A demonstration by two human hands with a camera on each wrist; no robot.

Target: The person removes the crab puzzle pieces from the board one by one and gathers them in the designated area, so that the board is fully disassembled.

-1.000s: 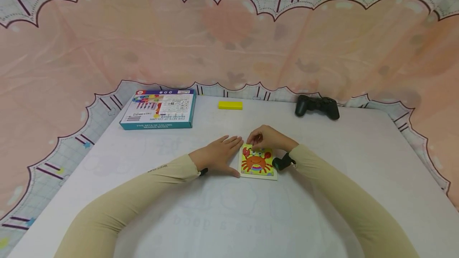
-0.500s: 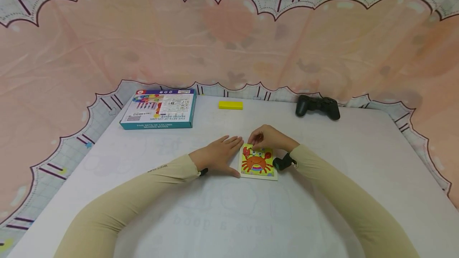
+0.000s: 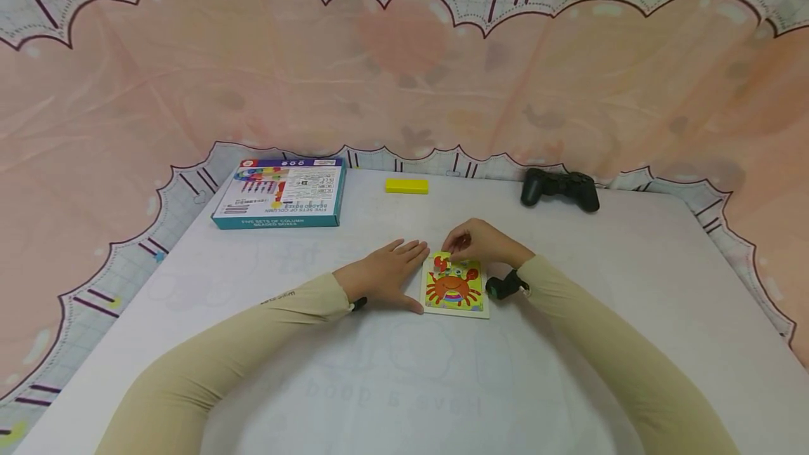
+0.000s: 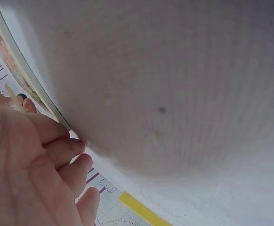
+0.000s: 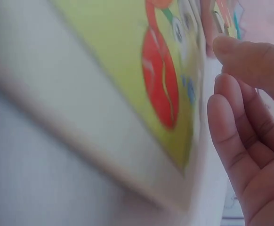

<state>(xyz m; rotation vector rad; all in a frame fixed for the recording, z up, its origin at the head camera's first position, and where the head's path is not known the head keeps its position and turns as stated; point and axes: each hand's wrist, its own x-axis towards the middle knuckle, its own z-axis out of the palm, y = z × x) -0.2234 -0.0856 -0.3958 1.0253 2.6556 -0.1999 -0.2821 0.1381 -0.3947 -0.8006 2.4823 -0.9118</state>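
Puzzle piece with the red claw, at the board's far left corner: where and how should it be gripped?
Likely by its right edge, in a thumb-and-finger pinch from the right, as the right hand holds it. The puzzle piece is thin and looks raised off the crab board, leaving that edge reachable; the left hand lies along the board's left side.

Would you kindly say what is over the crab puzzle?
Over the crab puzzle, at its upper left, the right hand holds a red-claw piece; what that covers is hidden.

Beyond the fingers (image 3: pixel 413 252) lie a yellow rectangular block (image 3: pixel 406 186), leftward a teal-edged cardboard box (image 3: pixel 278 195) (lettered), and rightward a black gamepad (image 3: pixel 559 185).
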